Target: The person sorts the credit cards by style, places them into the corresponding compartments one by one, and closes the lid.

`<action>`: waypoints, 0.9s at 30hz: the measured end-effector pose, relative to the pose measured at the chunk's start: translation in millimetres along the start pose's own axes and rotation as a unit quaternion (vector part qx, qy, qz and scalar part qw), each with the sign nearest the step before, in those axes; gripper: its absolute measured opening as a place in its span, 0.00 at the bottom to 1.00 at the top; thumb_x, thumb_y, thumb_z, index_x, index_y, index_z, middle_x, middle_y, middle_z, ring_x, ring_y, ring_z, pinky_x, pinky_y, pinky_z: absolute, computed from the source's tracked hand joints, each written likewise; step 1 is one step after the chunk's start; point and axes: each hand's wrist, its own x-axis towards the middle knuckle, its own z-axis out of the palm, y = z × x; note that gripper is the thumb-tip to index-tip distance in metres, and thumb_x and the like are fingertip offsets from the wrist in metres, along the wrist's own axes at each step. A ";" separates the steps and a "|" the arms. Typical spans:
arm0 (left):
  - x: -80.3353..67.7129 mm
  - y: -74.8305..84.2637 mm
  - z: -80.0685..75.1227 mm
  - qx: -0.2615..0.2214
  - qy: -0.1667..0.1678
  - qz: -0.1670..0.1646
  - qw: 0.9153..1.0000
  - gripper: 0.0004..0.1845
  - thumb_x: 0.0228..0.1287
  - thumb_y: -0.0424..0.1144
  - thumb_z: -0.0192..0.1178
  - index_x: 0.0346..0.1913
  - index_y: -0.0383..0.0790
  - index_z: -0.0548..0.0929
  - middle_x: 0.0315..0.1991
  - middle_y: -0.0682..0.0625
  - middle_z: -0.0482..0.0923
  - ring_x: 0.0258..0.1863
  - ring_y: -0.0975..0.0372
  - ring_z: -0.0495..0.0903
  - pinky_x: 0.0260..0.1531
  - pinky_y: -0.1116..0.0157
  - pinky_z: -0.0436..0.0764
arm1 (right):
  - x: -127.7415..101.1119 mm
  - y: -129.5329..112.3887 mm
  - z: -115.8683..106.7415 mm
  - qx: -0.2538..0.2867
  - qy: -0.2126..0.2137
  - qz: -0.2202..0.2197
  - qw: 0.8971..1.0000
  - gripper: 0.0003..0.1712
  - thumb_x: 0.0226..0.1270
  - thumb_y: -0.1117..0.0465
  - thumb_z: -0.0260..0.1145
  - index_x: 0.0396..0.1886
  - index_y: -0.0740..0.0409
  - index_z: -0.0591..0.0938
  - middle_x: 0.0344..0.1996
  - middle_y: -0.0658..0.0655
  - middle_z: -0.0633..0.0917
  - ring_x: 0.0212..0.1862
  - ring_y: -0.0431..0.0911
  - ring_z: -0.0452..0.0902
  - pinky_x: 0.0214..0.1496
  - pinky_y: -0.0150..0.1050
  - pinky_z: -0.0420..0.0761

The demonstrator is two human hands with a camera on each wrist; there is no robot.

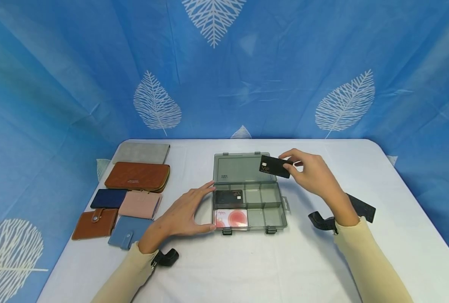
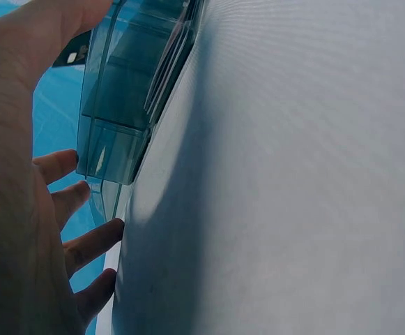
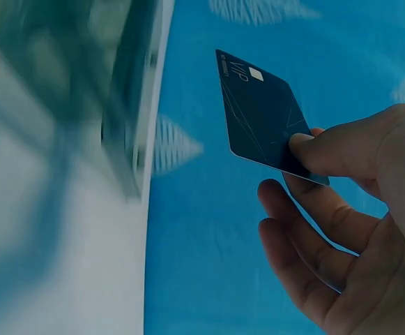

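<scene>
Between thumb and fingers, my right hand (image 1: 310, 171) pinches a black VIP card (image 1: 273, 166) by one end, raised over the right side of the raised lid (image 1: 239, 169). The right wrist view shows the card's (image 3: 258, 112) chip and VIP lettering. A grey see-through compartment box (image 1: 267, 217) lies with its lid swung back. Inside its left compartments are another black VIP card (image 1: 224, 197) and, nearer me, a white card with a red circle (image 1: 235, 219). My left hand (image 1: 186, 212) is spread at the box's left side, thumb and fingertips right at the edge.
On the left of the white table (image 1: 247, 269) lie a grey wallet (image 1: 143, 152), a brown zip wallet (image 1: 137, 176), a navy wallet (image 1: 108, 198), a pink one (image 1: 138, 204), a brown snap one (image 1: 94, 223) and a blue one (image 1: 129, 231). A black card-like item (image 1: 362, 208) lies partly behind my right wrist.
</scene>
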 end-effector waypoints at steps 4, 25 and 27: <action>0.0 -0.5 0.8 0.001 0.001 -0.001 1.000 0.57 0.58 0.66 0.74 0.85 0.44 0.63 0.87 0.47 0.56 0.79 0.47 0.68 0.68 0.35 0.73 | 4.3 -19.1 21.2 0.006 -0.033 -0.019 0.999 0.15 0.77 0.66 0.70 0.59 0.54 0.88 0.48 0.58 0.92 0.50 0.61 0.90 0.53 0.60 0.87; -1.0 -4.9 4.0 0.001 -0.005 0.000 1.000 0.57 0.59 0.66 0.72 0.86 0.45 0.61 0.87 0.50 0.54 0.78 0.45 0.68 0.68 0.34 0.73 | -10.1 -53.7 110.0 -0.012 -0.084 -0.078 0.993 0.13 0.75 0.64 0.74 0.56 0.51 0.88 0.48 0.53 0.92 0.39 0.46 0.88 0.23 0.33 0.71; -1.2 -5.2 4.1 0.000 -0.006 -0.001 1.000 0.57 0.59 0.66 0.73 0.86 0.46 0.60 0.88 0.50 0.53 0.78 0.45 0.68 0.68 0.34 0.73 | -10.5 -53.5 112.5 -0.030 -0.080 -0.082 0.993 0.13 0.75 0.63 0.74 0.56 0.50 0.89 0.50 0.53 0.91 0.40 0.46 0.88 0.24 0.33 0.73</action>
